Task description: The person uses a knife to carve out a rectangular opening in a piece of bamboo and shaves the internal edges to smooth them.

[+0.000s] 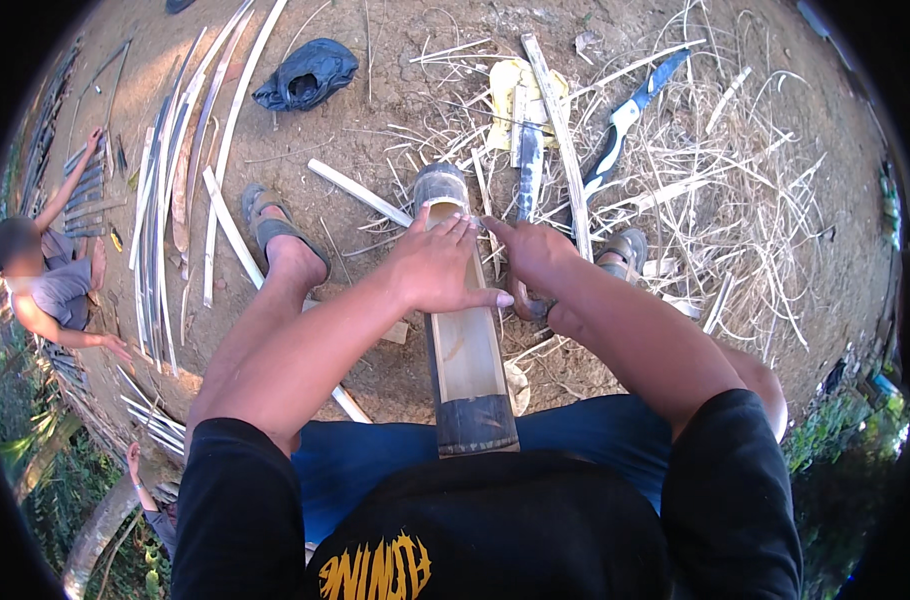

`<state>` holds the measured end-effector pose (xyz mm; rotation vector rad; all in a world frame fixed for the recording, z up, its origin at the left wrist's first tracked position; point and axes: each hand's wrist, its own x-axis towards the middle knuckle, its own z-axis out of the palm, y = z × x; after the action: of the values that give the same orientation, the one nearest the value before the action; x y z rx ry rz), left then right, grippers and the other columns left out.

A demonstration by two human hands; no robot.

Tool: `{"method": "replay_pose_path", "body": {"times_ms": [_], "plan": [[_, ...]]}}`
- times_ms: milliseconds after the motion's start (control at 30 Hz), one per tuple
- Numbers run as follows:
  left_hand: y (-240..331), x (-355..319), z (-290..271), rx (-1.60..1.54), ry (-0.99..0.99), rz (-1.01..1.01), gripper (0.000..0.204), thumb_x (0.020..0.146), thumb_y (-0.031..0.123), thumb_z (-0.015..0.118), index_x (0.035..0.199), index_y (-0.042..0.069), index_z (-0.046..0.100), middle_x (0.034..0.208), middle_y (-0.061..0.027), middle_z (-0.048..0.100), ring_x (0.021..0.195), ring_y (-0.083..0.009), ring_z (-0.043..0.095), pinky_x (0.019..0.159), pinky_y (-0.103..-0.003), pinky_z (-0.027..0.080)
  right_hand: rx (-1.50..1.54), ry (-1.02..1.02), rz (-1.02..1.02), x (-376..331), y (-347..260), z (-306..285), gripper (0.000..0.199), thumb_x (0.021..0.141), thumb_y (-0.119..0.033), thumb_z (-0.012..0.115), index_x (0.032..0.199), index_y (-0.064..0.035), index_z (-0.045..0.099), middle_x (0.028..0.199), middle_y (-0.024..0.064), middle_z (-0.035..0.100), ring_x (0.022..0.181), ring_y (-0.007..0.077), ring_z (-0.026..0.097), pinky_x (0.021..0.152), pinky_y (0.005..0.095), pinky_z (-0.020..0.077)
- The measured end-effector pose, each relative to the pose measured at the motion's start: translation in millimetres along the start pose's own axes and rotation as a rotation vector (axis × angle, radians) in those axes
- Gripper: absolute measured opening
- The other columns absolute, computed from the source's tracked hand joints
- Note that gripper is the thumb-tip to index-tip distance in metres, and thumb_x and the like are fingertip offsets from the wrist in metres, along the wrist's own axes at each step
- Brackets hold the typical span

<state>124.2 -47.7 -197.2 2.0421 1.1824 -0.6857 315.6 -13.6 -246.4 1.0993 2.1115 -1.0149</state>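
Both hands steadying a split bamboo trough on bare earth.

From my remote view, the brown dirt ground point(375, 120) fills the frame; the long split dark-skinned bamboo half-culm point(465, 350) lies at centre, running from my lap upward, probably propped there to hold it firm. My left hand point(437, 268) wraps its rim, grip closed; my right hand point(530, 255), fingers curled, presses beside it, holding nothing I can make out. Pale bamboo strips point(185, 160) at upper left, a dark-bladed machete point(527, 165) and straw-like shavings point(715, 200) crowd around.
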Motion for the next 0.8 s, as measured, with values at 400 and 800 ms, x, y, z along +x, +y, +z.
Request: {"method": "replay_pose_path", "body": {"times_ms": [400, 800], "plan": [[-8, 14, 15, -0.122, 0.153, -0.047, 0.114, 0.089, 0.085, 0.039, 0.152, -0.009, 0.036, 0.159, -0.0248, 0.038, 0.152, -0.0329, 0.031, 0.128, -0.052, 0.012, 0.002, 0.008, -0.041, 19, 16, -1, 0.072, 0.096, -0.008, 0.057, 0.161, -0.0236, 0.032, 0.127, 0.0179, 0.065, 0.113, 0.0328, 0.069, 0.095, 0.0413, 0.057], [-16, 68, -6, -0.677, 0.429, -0.353, 0.026, 0.089, 0.035, 0.073, 0.096, 0.011, 0.08, 0.1, -0.0174, 0.074, 0.097, -0.0342, 0.07, 0.088, -0.042, 0.054, -0.028, 0.027, -0.076, 29, 34, -7, 0.068, 0.096, -0.006, 0.052, 0.156, -0.035, 0.041, 0.115, 0.0152, 0.069, 0.107, 0.0301, 0.071, 0.089, 0.0437, 0.0586]]}}
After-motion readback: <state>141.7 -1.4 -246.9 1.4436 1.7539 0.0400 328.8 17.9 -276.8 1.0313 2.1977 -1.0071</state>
